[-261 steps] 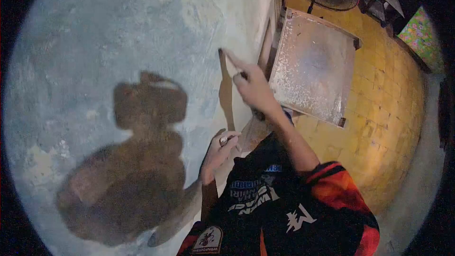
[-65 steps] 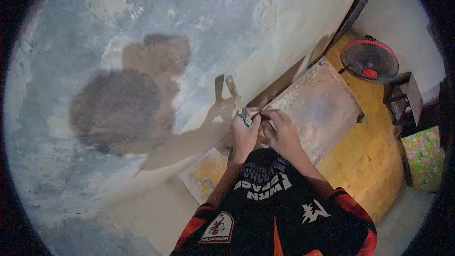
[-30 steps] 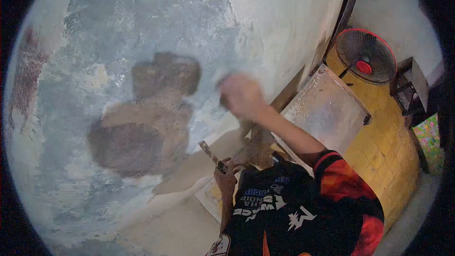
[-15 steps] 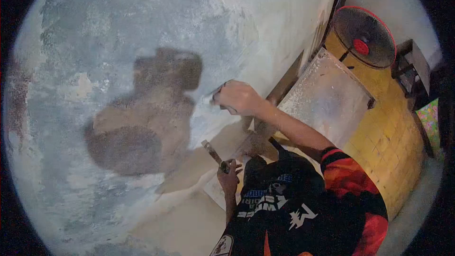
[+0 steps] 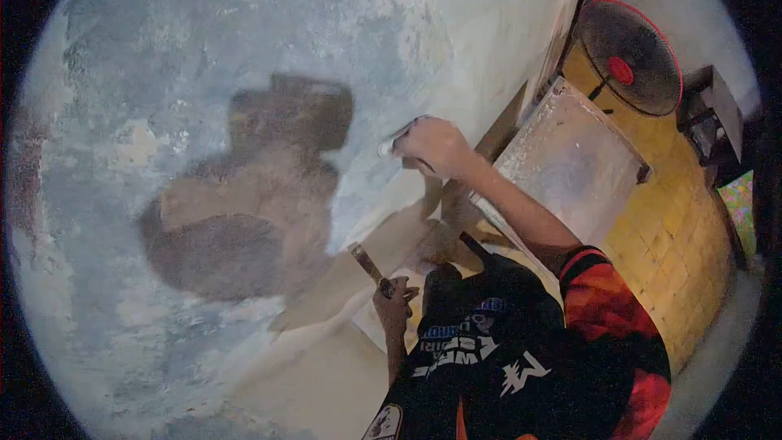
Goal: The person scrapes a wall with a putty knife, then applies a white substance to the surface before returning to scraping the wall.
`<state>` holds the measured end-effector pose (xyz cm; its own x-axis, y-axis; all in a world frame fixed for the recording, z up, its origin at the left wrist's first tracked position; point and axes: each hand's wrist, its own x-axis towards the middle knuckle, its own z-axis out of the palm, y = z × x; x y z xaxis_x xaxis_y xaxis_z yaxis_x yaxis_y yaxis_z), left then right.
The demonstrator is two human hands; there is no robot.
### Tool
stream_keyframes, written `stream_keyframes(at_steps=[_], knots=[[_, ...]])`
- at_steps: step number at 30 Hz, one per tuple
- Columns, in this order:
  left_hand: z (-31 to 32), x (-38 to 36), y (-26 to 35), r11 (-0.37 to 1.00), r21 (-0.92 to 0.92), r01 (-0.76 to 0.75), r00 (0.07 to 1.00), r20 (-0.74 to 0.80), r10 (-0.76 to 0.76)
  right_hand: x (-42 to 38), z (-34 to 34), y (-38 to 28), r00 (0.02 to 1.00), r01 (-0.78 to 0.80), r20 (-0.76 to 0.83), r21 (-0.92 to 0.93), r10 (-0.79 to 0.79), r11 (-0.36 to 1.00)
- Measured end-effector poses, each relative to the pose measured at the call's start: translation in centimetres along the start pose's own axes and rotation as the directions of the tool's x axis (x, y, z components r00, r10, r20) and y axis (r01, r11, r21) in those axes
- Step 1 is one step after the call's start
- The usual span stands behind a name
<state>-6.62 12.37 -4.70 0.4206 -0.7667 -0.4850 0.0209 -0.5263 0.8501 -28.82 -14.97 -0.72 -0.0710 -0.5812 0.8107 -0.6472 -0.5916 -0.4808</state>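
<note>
My right hand [image 5: 437, 147] is closed around a scraper [image 5: 391, 147], whose thin edge is close to the wall [image 5: 204, 24]. Most of that tool is hidden behind my fingers. Lower down, my left hand [image 5: 394, 303] grips a narrow putty knife [image 5: 366, 263] with its flat blade pointing up and away from me. Patchy blue-grey and whitish coating covers the wall, and my dark shadow falls across it. A paler stretch of wall lies just beyond my right hand.
A worn, whitish board-like surface [image 5: 570, 155] stands to the right of my forearm, over a yellow tiled floor [image 5: 676, 212]. Behind it is a fan [image 5: 631, 57] with a red rim, beside a dark stand [image 5: 710, 114].
My right hand has moved a little to the right and upward along the wall with the scraper. My left hand keeps holding the putty knife in nearly the same place.
</note>
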Motion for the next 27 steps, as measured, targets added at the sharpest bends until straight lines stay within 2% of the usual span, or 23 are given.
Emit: stream_keyframes(at_steps=[2,3,4,5,7,9,10,11,12,13,14,15,16,17,18,19,20,21,22,23,24,25,27], knots=[[-0.8,0.6,-0.2,0.999,0.030,-0.016,0.998,0.067,0.014,-0.3,0.4,2.5,0.998,0.009,-0.062,0.178,0.002,0.984],[-0.6,0.8,0.2,1.000,0.021,-0.009,0.997,0.080,0.007,2.3,-0.4,0.1,0.709,-0.610,-0.102,0.410,0.698,0.679],[-0.5,0.8,0.4,1.000,0.016,0.000,0.996,0.086,-0.002,2.3,-0.6,-1.5,0.857,-0.515,0.081,0.163,0.508,0.842],[-1.2,0.8,0.0,1.000,0.009,-0.017,0.996,0.092,0.016,1.5,-0.8,-3.4,0.893,-0.329,0.307,-0.050,0.328,0.943],[-0.6,1.7,-0.6,0.997,-0.035,-0.066,0.990,0.124,0.070,1.6,-0.9,-3.5,0.894,-0.244,0.359,-0.110,0.268,0.963],[-1.0,1.8,-0.7,0.997,0.062,-0.044,0.990,0.134,0.035,2.2,-0.6,-2.2,0.851,-0.517,0.013,0.190,0.525,0.834],[-0.6,2.0,-0.5,0.994,0.099,-0.040,0.991,0.132,0.026,3.2,-0.5,-1.7,0.753,-0.568,-0.123,0.373,0.646,0.733],[-0.4,1.7,-0.5,0.997,0.072,-0.037,0.993,0.112,0.029,3.8,0.7,-2.1,0.641,-0.502,-0.310,0.523,0.702,0.689],[-0.7,1.1,-0.4,0.998,0.064,-0.025,0.995,0.094,0.019,2.5,0.5,-3.0,0.910,-0.271,-0.183,0.417,0.373,0.867],[-0.4,1.3,-0.2,0.999,0.042,-0.029,0.996,0.089,0.025,1.5,-0.1,-3.4,0.999,0.048,-0.017,0.352,-0.046,0.935],[0.0,2.1,-0.5,0.999,0.020,-0.033,0.995,0.096,0.031,1.1,-0.7,-2.9,0.871,0.389,0.168,0.342,-0.462,0.856],[-0.6,2.5,-1.7,1.000,0.009,-0.023,0.995,0.097,0.022,0.2,0.0,-0.5,0.848,0.433,0.201,0.270,-0.490,0.860],[-0.9,2.7,-2.1,1.000,-0.003,-0.015,0.995,0.099,0.015,0.9,-0.3,-0.6,0.991,0.090,0.074,0.280,-0.115,0.956],[-0.9,3.1,-2.4,0.999,0.001,-0.047,0.993,0.109,0.046,1.9,-0.5,-0.6,0.959,-0.250,-0.043,0.332,0.280,0.909],[-0.8,3.3,-2.4,0.997,0.003,-0.079,0.990,0.113,0.078,2.6,-0.3,-0.8,0.764,-0.536,-0.125,0.424,0.633,0.731],[-1.2,3.0,-2.5,0.994,0.018,-0.105,0.988,0.114,0.102,2.2,0.2,-2.2,0.783,-0.541,-0.140,0.327,0.606,0.775],[-1.9,2.6,-2.7,0.996,0.035,-0.085,0.991,0.104,0.081,1.3,0.1,-3.4,0.968,-0.229,-0.039,0.264,0.248,0.937],[-1.2,3.0,-2.4,0.996,0.033,-0.079,0.992,0.103,0.075,1.1,-0.3,-3.6,0.982,0.148,0.078,0.232,-0.170,0.961],[-0.6,3.1,-2.2,0.997,0.030,-0.069,0.992,0.105,0.065,1.1,-0.8,-3.8,0.810,0.501,0.205,0.245,-0.550,0.830],[-0.7,2.3,-1.6,0.995,0.060,-0.076,0.991,0.113,0.069,1.3,-1.4,-4.6,0.959,0.236,0.098,0.245,-0.266,0.940],[-0.8,1.8,-0.8,0.993,0.076,-0.092,0.990,0.116,0.083,2.4,-1.7,-5.0,0.999,-0.032,-0.010,0.278,0.037,0.960],[0.0,1.8,-0.1,0.990,0.083,-0.117,0.988,0.109,0.108,4.1,-2.1,-5.0,0.939,-0.276,-0.102,0.347,0.329,0.896],[0.2,2.1,-1.2,0.991,0.090,-0.101,0.992,0.083,0.093,1.8,0.5,-3.9,0.955,-0.187,-0.193,0.193,0.224,0.963]])
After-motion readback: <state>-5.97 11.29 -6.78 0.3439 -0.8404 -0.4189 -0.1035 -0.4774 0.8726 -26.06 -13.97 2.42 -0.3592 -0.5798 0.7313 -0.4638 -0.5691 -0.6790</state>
